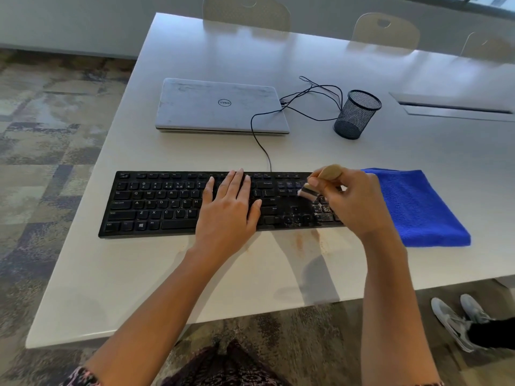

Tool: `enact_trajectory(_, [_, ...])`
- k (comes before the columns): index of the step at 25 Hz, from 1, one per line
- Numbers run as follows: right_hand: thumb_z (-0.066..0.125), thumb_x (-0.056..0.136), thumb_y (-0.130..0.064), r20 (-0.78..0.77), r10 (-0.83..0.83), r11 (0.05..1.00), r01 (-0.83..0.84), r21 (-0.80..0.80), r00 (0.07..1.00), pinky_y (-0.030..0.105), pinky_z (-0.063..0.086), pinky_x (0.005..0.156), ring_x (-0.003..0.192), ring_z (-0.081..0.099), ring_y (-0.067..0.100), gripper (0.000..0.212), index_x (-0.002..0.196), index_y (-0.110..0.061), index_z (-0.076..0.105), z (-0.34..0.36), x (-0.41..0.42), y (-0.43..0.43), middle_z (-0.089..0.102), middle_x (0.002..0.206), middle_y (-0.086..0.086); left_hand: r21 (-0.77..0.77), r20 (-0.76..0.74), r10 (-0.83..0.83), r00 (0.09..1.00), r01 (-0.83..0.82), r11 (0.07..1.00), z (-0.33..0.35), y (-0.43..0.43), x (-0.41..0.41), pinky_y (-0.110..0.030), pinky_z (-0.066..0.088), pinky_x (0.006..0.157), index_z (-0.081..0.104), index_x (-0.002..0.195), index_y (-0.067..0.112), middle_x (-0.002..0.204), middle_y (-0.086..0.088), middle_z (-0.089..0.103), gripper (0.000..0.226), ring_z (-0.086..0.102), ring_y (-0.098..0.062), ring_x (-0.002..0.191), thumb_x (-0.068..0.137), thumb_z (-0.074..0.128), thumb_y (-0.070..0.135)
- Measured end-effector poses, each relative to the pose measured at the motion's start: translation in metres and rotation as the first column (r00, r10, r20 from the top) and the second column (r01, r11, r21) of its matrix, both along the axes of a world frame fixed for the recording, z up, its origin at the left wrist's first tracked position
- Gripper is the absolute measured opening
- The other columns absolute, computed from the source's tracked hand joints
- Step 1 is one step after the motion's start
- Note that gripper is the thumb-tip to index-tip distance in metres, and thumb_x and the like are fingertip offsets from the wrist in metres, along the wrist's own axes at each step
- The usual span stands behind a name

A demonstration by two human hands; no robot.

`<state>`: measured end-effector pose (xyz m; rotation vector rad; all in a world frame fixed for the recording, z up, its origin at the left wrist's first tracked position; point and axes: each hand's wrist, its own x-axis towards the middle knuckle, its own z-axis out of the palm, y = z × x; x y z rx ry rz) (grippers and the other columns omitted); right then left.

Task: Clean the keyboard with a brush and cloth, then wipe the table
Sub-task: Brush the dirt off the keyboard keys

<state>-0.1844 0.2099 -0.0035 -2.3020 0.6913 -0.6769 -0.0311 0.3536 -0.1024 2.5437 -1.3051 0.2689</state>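
A black keyboard (156, 203) lies across the near part of the white table (133, 285). My left hand (231, 210) rests flat on its middle keys, fingers straight. My right hand (354, 201) grips a small wooden-handled brush (308, 190) over the keyboard's right end; the bristles touch the keys near the numpad, and the brush looks blurred. Crumbs and dust speckle the right-hand keys. A folded blue cloth (418, 210) lies on the table just right of the keyboard.
A closed grey laptop (220, 105) sits behind the keyboard, with black cables (312, 98) trailing to it. A black mesh pen cup (356, 114) stands at its right. Brownish stains (299, 242) mark the table in front of the keyboard. Chairs line the far edge; someone's shoes (457, 319) are at lower right.
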Motion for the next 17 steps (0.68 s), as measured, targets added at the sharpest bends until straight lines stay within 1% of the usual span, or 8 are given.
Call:
enact_trajectory(2, [0.071,0.093,-0.018,-0.051,0.053,0.998,-0.054,-0.013,0.997,0.011,0.051,0.07,0.075,0.069,0.001,0.011,0.084,-0.024,0.075,-0.002,0.005,0.001,0.075,0.082,-0.01,-0.001,0.0,0.001,1.0,-0.001,1.0,0.0,0.0,0.0,-0.051,0.018,0.118,0.041,0.146,0.012,0.155,-0.007,0.036,0.063,0.028,-0.02,0.145,0.099,0.022,0.049])
enact_trajectory(3, [0.071,0.093,-0.019,-0.064,0.095,0.995,-0.096,-0.012,0.993,0.013,0.053,0.072,0.077,0.069,0.002,0.009,0.087,-0.023,0.076,-0.005,0.01,0.005,0.075,0.083,-0.011,-0.002,0.002,0.002,1.0,-0.002,1.0,0.0,0.0,0.0,-0.051,0.018,0.118,0.042,0.146,0.012,0.154,-0.007,0.036,0.063,0.029,-0.02,0.145,0.099,0.022,0.049])
enact_trajectory(6, [0.07,0.093,-0.018,-0.02,0.181,0.983,-0.18,0.045,0.983,0.009,0.051,0.073,0.082,0.068,-0.002,0.006,0.093,-0.019,0.076,-0.009,0.02,0.015,0.075,0.088,-0.009,0.006,0.008,0.002,1.0,-0.002,1.0,0.001,0.0,0.0,-0.051,0.019,0.118,0.042,0.146,0.012,0.154,-0.008,0.036,0.063,0.029,-0.02,0.145,0.099,0.022,0.049])
enact_trajectory(9, [0.072,0.092,-0.021,0.064,0.128,0.988,-0.133,0.076,0.99,0.02,0.055,0.083,0.088,0.071,0.005,0.011,0.088,-0.032,0.074,-0.001,0.011,0.005,0.076,0.089,-0.012,0.014,-0.002,-0.001,1.0,0.001,1.0,0.001,0.0,0.0,-0.051,0.018,0.118,0.04,0.147,0.012,0.155,-0.007,0.035,0.064,0.027,-0.019,0.146,0.098,0.019,0.049])
enact_trajectory(11, [0.073,0.091,-0.021,0.065,0.058,0.998,-0.059,0.02,0.996,0.02,0.054,0.083,0.086,0.07,0.006,0.019,0.08,-0.037,0.072,0.002,0.003,-0.005,0.075,0.085,-0.016,0.011,-0.008,-0.002,1.0,0.002,1.0,0.0,0.0,0.001,-0.051,0.017,0.118,0.039,0.147,0.013,0.156,-0.006,0.034,0.065,0.026,-0.019,0.146,0.098,0.019,0.05])
enact_trajectory(13, [0.073,0.091,-0.019,0.034,0.018,1.0,-0.018,-0.007,0.999,0.018,0.053,0.08,0.081,0.07,0.006,0.018,0.079,-0.033,0.072,-0.001,0.002,-0.007,0.075,0.082,-0.015,0.008,-0.007,0.0,1.0,0.0,1.0,0.0,0.0,0.001,-0.051,0.017,0.118,0.04,0.147,0.012,0.155,-0.007,0.034,0.064,0.027,-0.019,0.146,0.098,0.019,0.049])
enact_trajectory(14, [0.073,0.091,-0.019,0.018,0.029,1.0,-0.029,0.0,0.999,0.017,0.054,0.078,0.081,0.07,0.005,0.016,0.081,-0.032,0.073,-0.004,0.005,-0.004,0.075,0.081,-0.014,0.006,-0.009,0.001,1.0,-0.001,1.0,0.0,0.0,0.0,-0.051,0.017,0.118,0.041,0.146,0.012,0.155,-0.007,0.035,0.064,0.028,-0.02,0.145,0.098,0.02,0.049])
enact_trajectory(17, [0.071,0.092,-0.017,0.02,0.141,0.989,-0.142,0.047,0.99,0.013,0.053,0.079,0.085,0.071,0.004,0.007,0.09,-0.02,0.076,-0.014,0.018,0.01,0.076,0.087,-0.011,0.002,-0.004,0.002,1.0,-0.002,1.0,0.0,0.0,0.001,-0.051,0.018,0.118,0.042,0.146,0.012,0.154,-0.008,0.036,0.064,0.029,-0.02,0.145,0.098,0.022,0.049])
